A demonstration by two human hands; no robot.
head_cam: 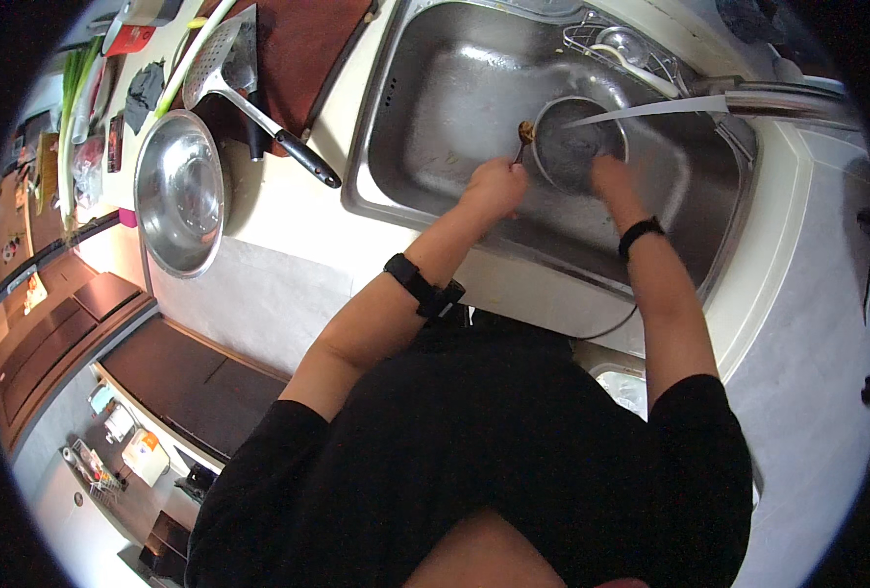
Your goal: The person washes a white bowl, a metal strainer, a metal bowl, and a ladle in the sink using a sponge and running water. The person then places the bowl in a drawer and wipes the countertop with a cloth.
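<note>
My left hand [495, 189] is closed on the handle of a spoon [526, 133] whose bowl is coated with something brown. It is over the metal sink [449, 125], just left of a round metal bowl [543, 158]. My right hand [614, 180] is at the bowl's right side, blurred, with its fingers partly inside; whether they grip anything cannot be told. Water runs from the faucet [758, 104] into the bowl.
A wire rack [578, 38] with a white-handled utensil [644, 76] hangs at the sink's far right corner. On the left counter are a large steel bowl [181, 195], a slotted turner [247, 110], a reddish-brown board [302, 55] and green onions [67, 110].
</note>
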